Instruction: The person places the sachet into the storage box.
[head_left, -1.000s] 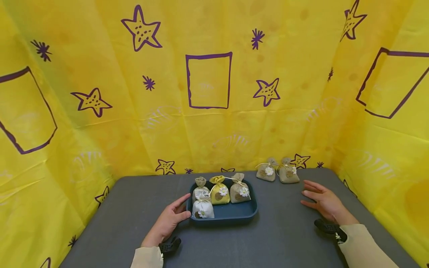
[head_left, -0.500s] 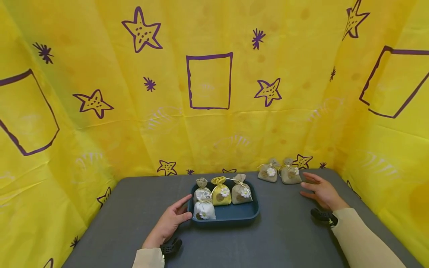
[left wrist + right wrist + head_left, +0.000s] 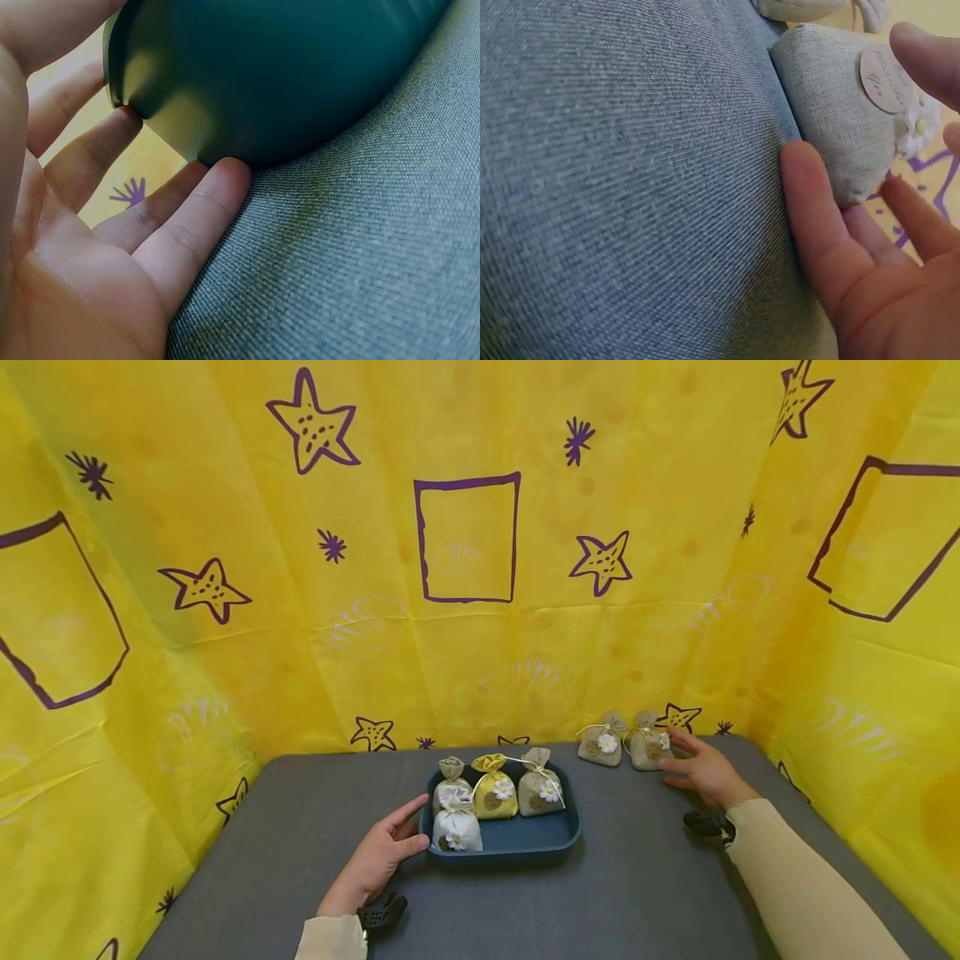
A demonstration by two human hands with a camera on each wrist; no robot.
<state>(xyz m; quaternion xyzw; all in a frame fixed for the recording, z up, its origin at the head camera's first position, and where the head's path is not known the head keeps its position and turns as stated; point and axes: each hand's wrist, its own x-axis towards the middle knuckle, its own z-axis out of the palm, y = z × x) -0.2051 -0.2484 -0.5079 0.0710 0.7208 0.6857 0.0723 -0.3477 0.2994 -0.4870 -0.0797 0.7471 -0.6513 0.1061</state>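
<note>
My left hand (image 3: 377,854) rests its fingertips against the left end of a dark blue tray (image 3: 510,856); in the left wrist view, fairly straight fingers (image 3: 199,214) touch its outer wall. Inside the tray stand a yellow sachet bag (image 3: 495,795), a beige one (image 3: 536,789), a white one (image 3: 456,828) at the front and another beige one behind that, partly covered. At the back right my right hand (image 3: 705,772) reaches beside a beige linen sachet (image 3: 647,747), its fingers spread around but not closed on it. That sachet (image 3: 840,105) bears a round tag and a white flower.
A second beige sachet (image 3: 600,745) stands just left of the one by my right hand. The grey tabletop (image 3: 525,914) ends at a yellow curtain (image 3: 465,677) at the back and both sides.
My right hand has moved left and farther back, up to the right-hand sachet on the table. The left hand and the tray stay in place.
</note>
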